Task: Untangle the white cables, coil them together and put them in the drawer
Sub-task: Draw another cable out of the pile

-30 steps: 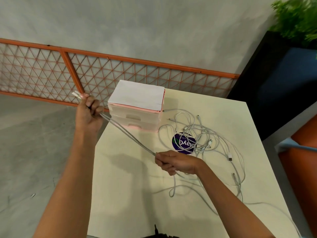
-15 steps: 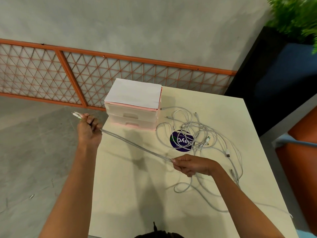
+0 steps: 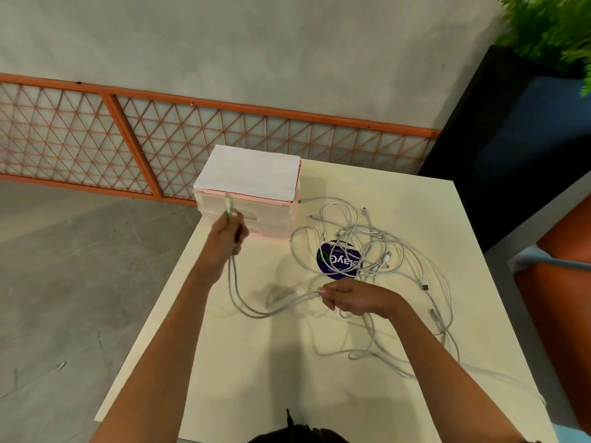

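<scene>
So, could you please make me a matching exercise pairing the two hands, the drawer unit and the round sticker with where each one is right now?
Things:
1 left hand
2 right hand
3 drawer unit
4 round sticker

Places:
A partly under the loose white cables
B at the far left corner of the table
C raised in front of the drawer unit, gripping cable ends
D over the middle of the table, gripping a bundle of cables

Pairs: 1-C; 2-D; 3-B; 4-A

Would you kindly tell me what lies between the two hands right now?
In the head view, a slack loop of cables sags from the left hand to the right hand, over bare table.
</scene>
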The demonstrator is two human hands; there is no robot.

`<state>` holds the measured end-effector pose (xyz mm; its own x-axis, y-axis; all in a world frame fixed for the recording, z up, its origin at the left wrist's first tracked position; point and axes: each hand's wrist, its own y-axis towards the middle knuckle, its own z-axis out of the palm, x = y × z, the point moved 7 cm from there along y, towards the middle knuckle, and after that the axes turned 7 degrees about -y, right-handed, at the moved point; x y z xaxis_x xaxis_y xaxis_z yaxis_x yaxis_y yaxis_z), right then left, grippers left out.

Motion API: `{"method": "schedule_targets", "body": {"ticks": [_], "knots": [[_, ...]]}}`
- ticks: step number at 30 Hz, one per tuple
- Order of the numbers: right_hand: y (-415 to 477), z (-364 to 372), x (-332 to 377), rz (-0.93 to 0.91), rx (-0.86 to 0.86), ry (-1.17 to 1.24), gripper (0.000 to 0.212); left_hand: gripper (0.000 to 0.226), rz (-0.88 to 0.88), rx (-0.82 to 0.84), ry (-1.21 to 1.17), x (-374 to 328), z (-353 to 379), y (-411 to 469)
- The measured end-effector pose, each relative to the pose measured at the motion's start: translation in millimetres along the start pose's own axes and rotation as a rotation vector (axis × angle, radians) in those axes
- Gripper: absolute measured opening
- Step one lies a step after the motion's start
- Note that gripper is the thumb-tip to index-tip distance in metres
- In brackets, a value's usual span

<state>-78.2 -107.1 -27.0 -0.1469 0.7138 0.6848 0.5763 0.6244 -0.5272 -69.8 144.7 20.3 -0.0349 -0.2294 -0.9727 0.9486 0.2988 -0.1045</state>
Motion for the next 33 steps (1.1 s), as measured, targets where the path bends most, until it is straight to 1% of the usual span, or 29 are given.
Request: {"method": "schedule_targets", "body": {"ticks": [5,8,10,12,14,17,20,22,23,26,28,31,33], "knots": [[5.4,1.0,19.9,-0.036,0.010,-0.003,0.044,0.022,-0.143,0.337,0.333,29.7,62.0,-24.1],[10.1,-2.4,30.3,-0.047,-0.014,0.028,0.044,0.029,-0.287,0.491,0.485,48.1,84.9,-42.9],[11.4,-8.3,33.5,-0.047,-0.031,0.056,0.042,0.039,-0.357,0.552,0.494,55.4,88.9,-48.9],[10.8,-13.9,34.4,-0.051,-0.029,0.123,0.038,0.038,-0.396,0.487,0.426,54.3,83.5,-45.2],[10.7,-15.0,36.8,-0.075,-0.003,0.216,0.034,0.035,-0.397,0.416,0.343,47.8,77.1,-36.2],[12.8,-14.4,44.6,-0.116,0.003,0.278,0.033,0.032,-0.418,0.465,0.218,36.5,76.1,-29.6],[16.7,-18.5,52.9,-0.123,-0.065,0.185,0.034,0.030,-0.429,0.502,0.276,34.0,70.8,-29.7],[19.2,-20.7,56.2,-0.120,-0.105,0.148,0.034,0.028,-0.393,0.479,0.308,34.6,67.6,-29.4],[19.7,-19.8,56.3,-0.115,-0.104,0.171,0.034,0.027,-0.354,0.451,0.288,33.1,66.1,-27.9],[16.8,-10.4,52.9,-0.130,-0.008,0.315,0.033,0.022,-0.211,0.339,0.134,20.5,56.8,-17.7],[11.3,-4.5,46.3,-0.150,0.065,0.360,0.033,0.025,-0.142,0.252,-0.008,9.6,44.1,-9.0],[3.0,1.7,36.2,-0.142,0.162,0.392,0.033,0.031,-0.096,0.148,-0.118,1.5,25.3,2.0],[-1.6,3.6,29.4,-0.116,0.194,0.376,0.035,0.032,-0.084,0.087,-0.197,1.3,14.7,7.4]]}}
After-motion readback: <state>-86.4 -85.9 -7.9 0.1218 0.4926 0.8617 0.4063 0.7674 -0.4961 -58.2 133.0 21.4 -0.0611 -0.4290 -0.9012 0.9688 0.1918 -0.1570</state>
